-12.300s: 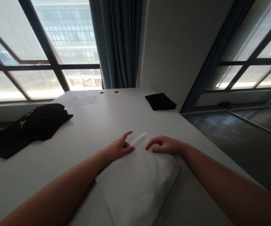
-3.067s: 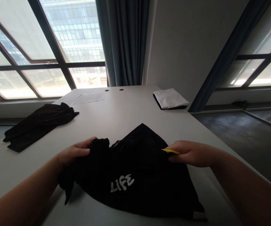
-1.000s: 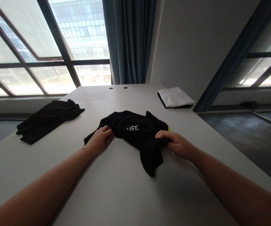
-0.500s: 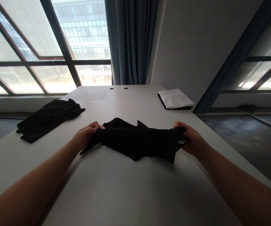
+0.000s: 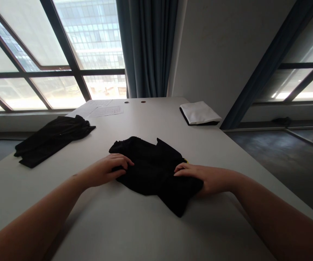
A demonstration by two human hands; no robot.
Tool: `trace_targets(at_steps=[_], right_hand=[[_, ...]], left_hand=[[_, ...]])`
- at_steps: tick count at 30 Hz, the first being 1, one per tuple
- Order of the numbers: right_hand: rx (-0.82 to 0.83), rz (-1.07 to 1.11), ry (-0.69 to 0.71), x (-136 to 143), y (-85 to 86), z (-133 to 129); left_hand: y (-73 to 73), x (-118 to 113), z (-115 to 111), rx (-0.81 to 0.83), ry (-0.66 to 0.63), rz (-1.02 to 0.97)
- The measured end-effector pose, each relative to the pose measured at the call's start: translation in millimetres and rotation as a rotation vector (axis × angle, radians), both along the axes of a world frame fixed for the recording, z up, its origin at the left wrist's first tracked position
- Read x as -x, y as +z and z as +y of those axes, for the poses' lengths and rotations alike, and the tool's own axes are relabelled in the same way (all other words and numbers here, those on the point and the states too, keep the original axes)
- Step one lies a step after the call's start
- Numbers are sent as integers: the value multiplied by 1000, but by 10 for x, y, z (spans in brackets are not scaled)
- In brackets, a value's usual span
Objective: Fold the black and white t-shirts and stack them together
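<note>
Item one, the white table (image 5: 134, 224), which carries everything I log here; item two, a loose black garment heap (image 5: 54, 139) at the far left, well apart from the hands; item three, the black T-shirt (image 5: 152, 168), bunched at mid-table just ahead of me, its long axis running from far left to near right, so it lies between the hands with both equally near; item four, a folded white cloth (image 5: 200, 111) stacked on a dark one at the far right; item five, papers (image 5: 106, 110) by the window; item six, my left hand (image 5: 108, 170), fingers curled flat on the shirt's left edge; item seven, my right hand (image 5: 209, 179), fingers pressed down on its right fold, pinning rather than pinching
</note>
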State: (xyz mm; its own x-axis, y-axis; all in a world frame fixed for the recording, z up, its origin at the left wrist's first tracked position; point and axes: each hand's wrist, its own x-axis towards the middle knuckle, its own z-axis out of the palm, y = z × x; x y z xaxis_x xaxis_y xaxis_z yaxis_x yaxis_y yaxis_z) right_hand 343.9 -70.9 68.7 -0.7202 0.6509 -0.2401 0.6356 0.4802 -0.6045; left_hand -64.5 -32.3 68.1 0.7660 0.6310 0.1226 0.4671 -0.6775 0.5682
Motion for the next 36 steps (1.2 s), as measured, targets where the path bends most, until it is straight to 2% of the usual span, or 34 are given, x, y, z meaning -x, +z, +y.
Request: trace_targets(at_steps=[3, 6, 9, 12, 14, 18, 19, 21, 22, 24, 26, 29, 33, 36], right_hand=[[-73, -111, -89, 8, -11, -15], [-121, -174, -138, 41, -2, -38], [-141, -213, -156, 12, 15, -68], [-89, -190, -147, -129, 86, -104], [-8, -173, -139, -232, 194, -138], [255, -96, -60, -210, 388, -197], [228, -63, -74, -144, 379, -195], [-17, -11, -160, 25, 256, -162], [-185, -1, -200, 109, 154, -131], [-349, -17, -160, 235, -84, -50], [-378, -75, -120, 278, -294, 40], [-403, -168, -185, 213, -461, 148], [-459, -239, -293, 67, -494, 232], [-560, -224, -412, -15, -506, 295]], left_hand=[[103, 71, -24, 105, -4, -132], [211, 135, -65, 140, 5, -179], [287, 154, -110, 172, 31, -56], [247, 113, -139, 172, -41, 177], [142, 59, -132, 53, -64, 283], [-101, -34, -56, -383, 23, 311], [-136, -44, -37, -477, 50, 293], [-154, -55, -23, -603, 93, 239], [-137, -61, -31, -631, 105, 207], [-62, -82, -79, -624, 97, 136], [41, -115, -149, -561, 64, 56], [179, -140, -239, -347, 3, -81], [278, -62, -256, 196, -97, -167], [286, 9, -212, 536, -198, -91]])
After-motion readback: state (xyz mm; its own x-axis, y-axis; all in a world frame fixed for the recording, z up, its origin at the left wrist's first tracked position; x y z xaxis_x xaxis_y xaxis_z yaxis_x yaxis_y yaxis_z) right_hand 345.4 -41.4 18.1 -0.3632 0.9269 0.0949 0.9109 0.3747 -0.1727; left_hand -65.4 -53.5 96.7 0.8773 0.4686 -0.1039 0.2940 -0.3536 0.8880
